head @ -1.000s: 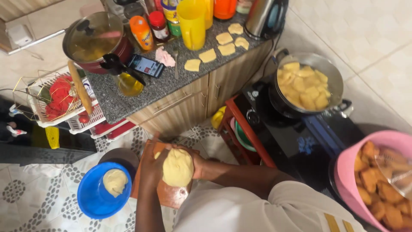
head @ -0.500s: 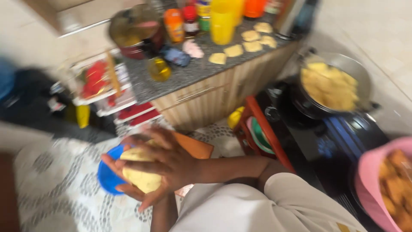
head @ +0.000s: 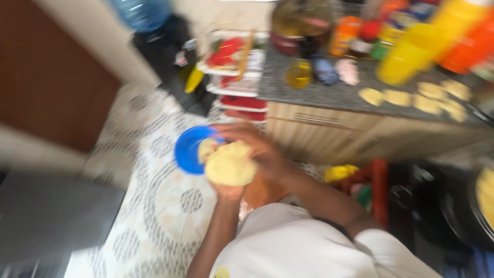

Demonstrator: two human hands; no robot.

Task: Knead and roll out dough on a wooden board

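Pale yellow dough disc (head: 231, 164), flat, roundish, blurred, sandwiched between left hand (head: 226, 191) cupped beneath and right hand (head: 257, 149) curled over. Blue bowl (head: 189, 149) just beyond.

Pretty clearly a home kitchen, blurry as it is. There's a speckled stone tabletop (head: 329, 92) over wooden cabinet drawers (head: 329, 123), crowded with bottles (head: 345, 36), a yellow jug (head: 406, 59) and flat dough rounds (head: 411, 98). A pot (head: 301, 25) sits up there too, patterned tile floor (head: 154, 206) below.
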